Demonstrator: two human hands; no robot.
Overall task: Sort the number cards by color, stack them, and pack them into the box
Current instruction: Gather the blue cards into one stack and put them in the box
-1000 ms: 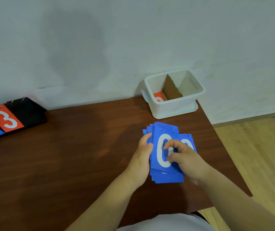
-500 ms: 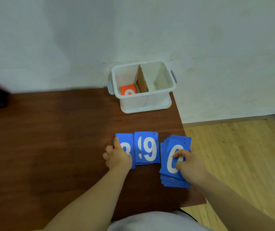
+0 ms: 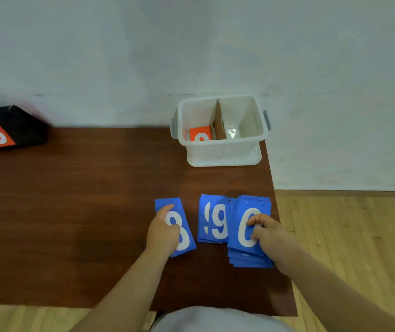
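Sorting advanced as the left hand (image 3: 164, 232), gripping the 8 card (image 3: 185, 239), drew it leftward from the formerly single blue pile, the right hand (image 3: 272, 236) pinching the 0 stack (image 3: 254, 204) beside the 9 cards (image 3: 213, 221), box (image 3: 220, 150) well apart.

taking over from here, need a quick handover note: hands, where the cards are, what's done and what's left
The left hand grips the blue 8 card, which lies tilted on the table.
The right hand pinches the 0 card on top of the blue stack near the table's right edge.
The blue 9 cards lie flat between the two.
Done: a red card sits in the left compartment of the box.
Left: merge the blue cards into one stack and pack it, presumably in the right compartment.
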